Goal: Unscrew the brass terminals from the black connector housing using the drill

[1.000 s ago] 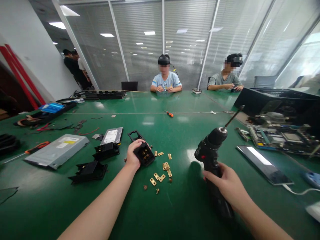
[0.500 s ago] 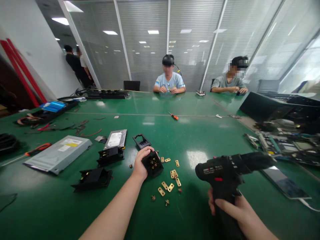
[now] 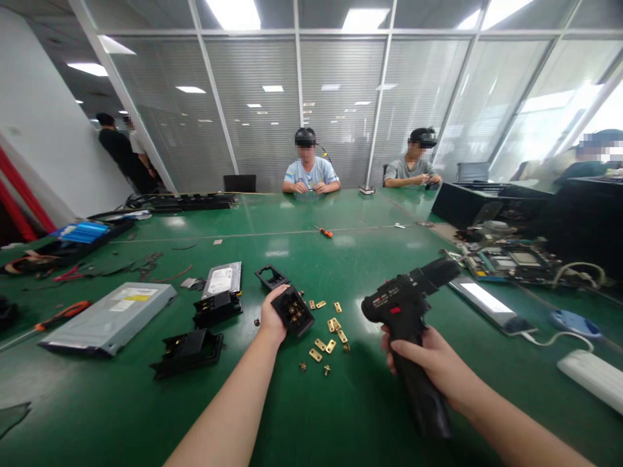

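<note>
My left hand [image 3: 273,319] is closed around a black plastic socket housing [image 3: 293,312] whose open face shows brass screws and contacts. Wrapped round the grip of a black cordless drill [image 3: 409,305] is my right hand [image 3: 428,360]; the drill points up and to the right, away from the housing. Small brass plates [image 3: 333,324] with holes lie scattered between my hands. Nearer to me are loose brass screws [image 3: 327,370]. A black plastic frame [image 3: 272,277] sits just beyond my left hand. Two more black housings, one nearer [image 3: 189,353] and one farther [image 3: 217,308], stand to its left.
A silver metal drive [image 3: 109,319], a hard disk [image 3: 223,279] and an orange-handled screwdriver [image 3: 63,316] lie left. Rightward are a phone [image 3: 489,306] on a cable, a white power bank [image 3: 594,376] and circuit boards [image 3: 525,263]. Two people sit across the table [image 3: 292,250].
My right hand has moved the drill left and a little up, and its tip tilts higher. The left hand still grips the housing. The view has turned right and upward.
</note>
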The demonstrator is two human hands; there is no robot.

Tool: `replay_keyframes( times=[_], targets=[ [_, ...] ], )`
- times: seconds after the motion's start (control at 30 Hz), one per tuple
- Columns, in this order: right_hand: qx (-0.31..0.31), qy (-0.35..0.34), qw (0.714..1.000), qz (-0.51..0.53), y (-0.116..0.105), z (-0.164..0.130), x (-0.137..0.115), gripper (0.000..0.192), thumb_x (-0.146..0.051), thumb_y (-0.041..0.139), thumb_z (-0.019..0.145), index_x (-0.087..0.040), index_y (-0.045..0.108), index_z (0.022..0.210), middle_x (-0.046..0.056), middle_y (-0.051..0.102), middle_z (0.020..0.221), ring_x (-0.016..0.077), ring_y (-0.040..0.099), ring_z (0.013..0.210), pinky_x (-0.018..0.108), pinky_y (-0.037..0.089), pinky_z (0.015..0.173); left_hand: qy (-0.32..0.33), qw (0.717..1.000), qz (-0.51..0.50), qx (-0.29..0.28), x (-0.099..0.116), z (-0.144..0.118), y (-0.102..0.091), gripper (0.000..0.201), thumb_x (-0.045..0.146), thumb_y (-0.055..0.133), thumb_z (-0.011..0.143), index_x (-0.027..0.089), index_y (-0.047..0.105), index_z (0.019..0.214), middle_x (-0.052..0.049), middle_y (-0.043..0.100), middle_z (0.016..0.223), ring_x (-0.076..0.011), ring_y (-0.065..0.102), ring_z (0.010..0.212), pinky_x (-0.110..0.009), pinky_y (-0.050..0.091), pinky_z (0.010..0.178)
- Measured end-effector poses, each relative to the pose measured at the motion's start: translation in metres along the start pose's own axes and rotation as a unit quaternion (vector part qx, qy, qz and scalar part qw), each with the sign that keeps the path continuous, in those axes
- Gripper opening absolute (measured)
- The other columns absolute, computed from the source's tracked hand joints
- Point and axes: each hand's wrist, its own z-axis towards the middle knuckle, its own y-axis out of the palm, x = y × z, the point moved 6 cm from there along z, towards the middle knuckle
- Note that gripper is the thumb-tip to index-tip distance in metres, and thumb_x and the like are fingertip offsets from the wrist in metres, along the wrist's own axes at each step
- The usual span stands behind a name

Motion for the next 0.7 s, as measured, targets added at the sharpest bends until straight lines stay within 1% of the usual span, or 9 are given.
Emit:
replay_keyframes(
  times=[0.07, 0.1, 0.2, 0.27, 0.37, 0.43, 0.5, 0.6, 0.7],
  targets=[
    [0.078, -0.022, 0.996, -0.048, -0.021, 0.004, -0.011, 0.04, -0.04, 0.088, 0.067, -0.017, 0.072, 0.094, 0.008, 0.077, 0.081, 0.0267, 0.071, 0.072, 0.039, 0.056, 0.069, 0.005, 1.0, 0.01, -0.005, 0.002, -0.005, 0.0, 0.017, 0.031, 0.071, 0.073, 0.017, 0.066, 0.08, -0.003, 0.068, 0.067, -0.0223, 0.07, 0.059, -0.033, 0.056, 0.06],
    [0.112, -0.033, 0.991, -0.065, -0.032, 0.007, -0.017, 0.039, -0.038, 0.09, 0.063, -0.018, 0.072, 0.092, 0.008, 0.078, 0.083, 0.0281, 0.072, 0.076, 0.038, 0.055, 0.07, 0.01, 1.0, 0.013, -0.004, 0.003, -0.008, 0.0, 0.017, 0.03, 0.072, 0.072, 0.017, 0.066, 0.08, -0.003, 0.068, 0.067, -0.0225, 0.07, 0.059, -0.033, 0.056, 0.059],
    [0.147, -0.044, 0.984, -0.096, -0.06, 0.012, -0.03, 0.039, -0.031, 0.091, 0.057, -0.019, 0.075, 0.091, 0.006, 0.08, 0.085, 0.0286, 0.072, 0.078, 0.036, 0.053, 0.068, 0.022, 1.0, 0.004, 0.021, 0.009, -0.017, -0.001, 0.017, 0.028, 0.073, 0.07, 0.017, 0.067, 0.081, -0.003, 0.069, 0.067, -0.0229, 0.07, 0.057, -0.033, 0.056, 0.058],
    [0.13, -0.032, 0.986, -0.098, -0.068, 0.012, -0.033, 0.039, -0.028, 0.091, 0.054, -0.016, 0.076, 0.088, 0.006, 0.079, 0.08, 0.0265, 0.071, 0.072, 0.036, 0.052, 0.065, 0.02, 0.999, -0.011, 0.046, 0.011, -0.021, -0.002, 0.015, 0.026, 0.073, 0.07, 0.017, 0.067, 0.081, -0.003, 0.068, 0.065, -0.0232, 0.07, 0.056, -0.033, 0.056, 0.057],
    [0.063, -0.005, 0.995, -0.072, -0.066, 0.011, -0.028, 0.039, -0.028, 0.09, 0.052, -0.013, 0.077, 0.085, 0.006, 0.077, 0.077, 0.0262, 0.072, 0.069, 0.037, 0.055, 0.065, 0.008, 0.998, -0.021, 0.064, 0.011, -0.025, -0.001, 0.012, 0.027, 0.07, 0.073, 0.017, 0.066, 0.078, -0.004, 0.067, 0.061, -0.0233, 0.069, 0.055, -0.033, 0.056, 0.056],
    [0.034, 0.011, 0.998, -0.06, -0.067, 0.011, -0.023, 0.037, -0.03, 0.09, 0.053, -0.013, 0.076, 0.084, 0.006, 0.077, 0.075, 0.0262, 0.072, 0.069, 0.037, 0.056, 0.065, 0.003, 0.998, -0.018, 0.066, 0.01, -0.025, 0.0, 0.012, 0.028, 0.068, 0.074, 0.017, 0.065, 0.077, -0.004, 0.066, 0.06, -0.0225, 0.068, 0.053, -0.033, 0.056, 0.055],
    [0.042, 0.021, 0.997, -0.066, -0.075, 0.016, -0.017, 0.032, -0.031, 0.09, 0.057, -0.013, 0.076, 0.08, 0.005, 0.075, 0.07, 0.0242, 0.07, 0.065, 0.035, 0.054, 0.062, -0.004, 0.998, -0.016, 0.068, 0.008, -0.024, 0.001, 0.011, 0.027, 0.068, 0.074, 0.017, 0.066, 0.078, -0.003, 0.065, 0.059, -0.0219, 0.067, 0.052, -0.033, 0.056, 0.055],
    [0.089, 0.036, 0.992, -0.078, -0.096, 0.026, -0.009, 0.027, -0.028, 0.092, 0.057, -0.015, 0.073, 0.071, 0.003, 0.072, 0.06, 0.0197, 0.063, 0.055, 0.031, 0.046, 0.052, -0.011, 0.998, -0.021, 0.06, 0.007, -0.022, 0.002, 0.013, 0.028, 0.068, 0.074, 0.016, 0.067, 0.079, -0.004, 0.068, 0.061, -0.023, 0.069, 0.055, -0.034, 0.057, 0.057],
    [0.081, 0.06, 0.994, -0.051, -0.105, 0.032, -0.002, 0.027, -0.025, 0.094, 0.056, -0.015, 0.073, 0.07, 0.004, 0.072, 0.059, 0.0196, 0.062, 0.052, 0.031, 0.046, 0.049, -0.014, 0.998, -0.028, 0.045, 0.008, -0.02, 0.001, 0.015, 0.031, 0.067, 0.076, 0.016, 0.068, 0.078, -0.007, 0.071, 0.065, -0.0242, 0.07, 0.057, -0.035, 0.058, 0.058]
  ],
)
